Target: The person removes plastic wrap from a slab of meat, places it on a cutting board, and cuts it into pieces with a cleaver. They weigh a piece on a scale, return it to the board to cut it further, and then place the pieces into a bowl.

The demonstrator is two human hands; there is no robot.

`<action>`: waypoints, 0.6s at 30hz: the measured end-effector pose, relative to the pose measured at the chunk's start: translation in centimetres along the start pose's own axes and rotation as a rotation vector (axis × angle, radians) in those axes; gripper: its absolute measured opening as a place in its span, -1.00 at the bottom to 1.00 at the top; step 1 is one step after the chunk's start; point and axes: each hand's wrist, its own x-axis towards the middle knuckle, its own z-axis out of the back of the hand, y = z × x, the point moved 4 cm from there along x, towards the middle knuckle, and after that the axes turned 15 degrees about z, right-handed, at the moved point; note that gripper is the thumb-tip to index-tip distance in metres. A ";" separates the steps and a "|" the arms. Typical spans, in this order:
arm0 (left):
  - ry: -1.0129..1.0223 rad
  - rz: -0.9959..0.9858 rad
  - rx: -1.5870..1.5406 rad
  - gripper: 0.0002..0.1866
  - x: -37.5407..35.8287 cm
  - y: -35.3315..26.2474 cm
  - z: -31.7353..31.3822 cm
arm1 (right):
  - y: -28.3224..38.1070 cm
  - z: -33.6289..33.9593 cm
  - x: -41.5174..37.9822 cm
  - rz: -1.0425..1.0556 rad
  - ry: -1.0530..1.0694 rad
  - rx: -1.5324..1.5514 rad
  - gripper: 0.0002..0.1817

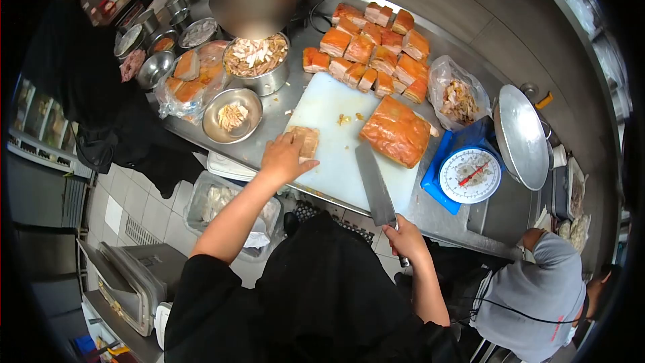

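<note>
My left hand (285, 159) rests with spread fingers on a small slab of meat (308, 142) at the left side of the white cutting board (329, 161). My right hand (407, 238) is closed round the black handle of a large knife (376, 188), past the board's near edge. The blade points up and to the left over the board. A large browned slab of roast meat (398, 132) lies on the board's right part, just beyond the blade. Small yellowish scraps lie farther back on the board.
Cut roast pieces (359, 47) cover the back of the steel table. A blue scale (470, 175) and plastic bag of scraps (460, 102) stand right. Left are a steel bowl (232, 115) and pot (264, 83). One person (537, 296) is at lower right, another (87, 74) at left.
</note>
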 end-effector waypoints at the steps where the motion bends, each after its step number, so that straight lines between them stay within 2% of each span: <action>1: -0.061 0.036 0.027 -0.35 -0.2 -0.4 -0.8 | -1.0 -0.1 0.1 -0.002 -0.007 0.009 -0.65; 2: -0.123 0.073 0.053 -0.33 -0.1 -0.6 -1.3 | -1.9 -0.2 0.3 0.014 -0.009 0.029 -0.65; 6: -0.094 0.106 0.021 -0.36 2.2 0.1 -2.7 | -2.3 -0.2 0.2 0.068 -0.017 0.051 -0.63; 8: -0.083 0.072 -0.180 -0.47 3.3 1.6 -3.1 | -2.5 -0.3 0.2 0.079 -0.025 0.060 -0.62; 9: -0.085 0.068 -0.175 -0.47 3.6 1.9 -2.5 | -2.6 -0.3 0.2 0.087 -0.027 0.064 -0.61; 11: -0.019 0.275 -0.409 -0.53 4.3 3.8 -1.2 | -2.4 -0.3 0.0 0.089 -0.027 0.054 -0.61; 12: -0.109 0.217 -0.572 -0.59 5.5 6.2 -2.9 | -2.3 -0.3 0.0 0.090 -0.023 0.038 -0.61; 13: -0.111 0.220 -0.569 -0.59 5.1 6.2 -2.4 | -2.3 -0.3 -0.1 0.092 -0.019 0.039 -0.61; 15: 0.318 0.577 -0.762 -0.64 4.2 7.0 -3.5 | -2.2 -0.3 -0.1 0.085 -0.009 0.025 -0.61; 16: 0.038 0.436 -0.416 -0.67 3.7 7.0 -3.1 | -2.3 -0.3 0.0 0.086 -0.008 0.023 -0.61; 17: 0.038 0.437 -0.417 -0.67 3.1 7.0 -3.5 | -2.5 -0.4 0.1 0.087 -0.008 0.030 -0.60; 18: -0.128 0.392 -0.304 -0.65 1.9 5.3 -1.7 | -2.6 -0.4 0.2 0.089 -0.007 0.036 -0.60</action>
